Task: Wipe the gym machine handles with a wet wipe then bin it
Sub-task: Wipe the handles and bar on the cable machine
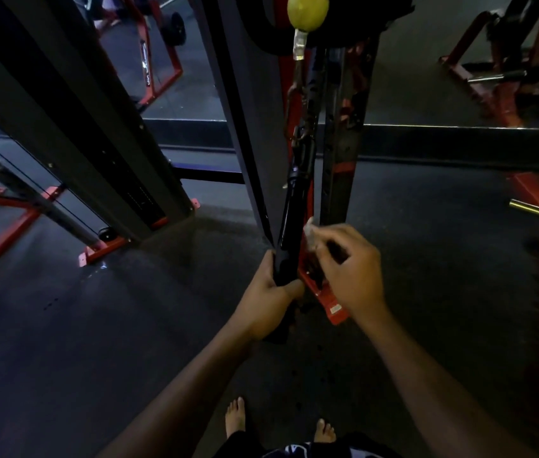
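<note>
Fingers of the left hand [269, 294] curl around the lower end of the long black glossy machine handle [289, 231], which hangs from a chain below a yellow ball stopper [307, 9]. Just beside it, the right hand [349, 267] pinches a crumpled white wet wipe [310, 233] between its fingertips, against the handle's side.

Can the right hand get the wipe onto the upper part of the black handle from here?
Probably yes. The right hand pinches the wet wipe right beside the black handle; the left hand grips lower down, leaving the upper stretch bare.
</note>
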The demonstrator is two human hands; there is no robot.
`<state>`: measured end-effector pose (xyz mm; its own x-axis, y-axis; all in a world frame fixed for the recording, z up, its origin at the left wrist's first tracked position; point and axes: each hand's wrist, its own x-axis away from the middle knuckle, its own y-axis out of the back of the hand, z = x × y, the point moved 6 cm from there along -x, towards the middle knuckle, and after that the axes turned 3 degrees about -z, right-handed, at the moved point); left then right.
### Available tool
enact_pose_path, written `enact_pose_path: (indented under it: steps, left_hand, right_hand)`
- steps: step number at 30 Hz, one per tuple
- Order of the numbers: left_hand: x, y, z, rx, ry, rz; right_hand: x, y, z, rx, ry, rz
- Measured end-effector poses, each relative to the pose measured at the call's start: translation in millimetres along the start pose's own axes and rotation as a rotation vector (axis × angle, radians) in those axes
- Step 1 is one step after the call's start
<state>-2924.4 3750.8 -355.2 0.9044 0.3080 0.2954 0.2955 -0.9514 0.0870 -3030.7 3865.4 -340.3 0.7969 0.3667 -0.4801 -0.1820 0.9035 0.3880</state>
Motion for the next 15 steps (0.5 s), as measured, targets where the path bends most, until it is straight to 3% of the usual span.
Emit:
enact_pose_path:
  steps: [6,10,15]
  left_hand:
    - [5.3,-8.6,8.1,0.109,0.101,-0.013]
    - [8.4,-2.0,17.8,0.209,0.138,-0.023]
    - [11.4,4.8,25.8,0.262,0.085,-0.165]
  right_hand:
    - [-49.6,-7.0,-8.7,-0.072,-0.131,-0.145]
    - [-17.2,-12.0,1.8,-0.086,-0.115,-0.152]
    - [32.9,-11.8,17.3,-0.062,-0.083,-0.098]
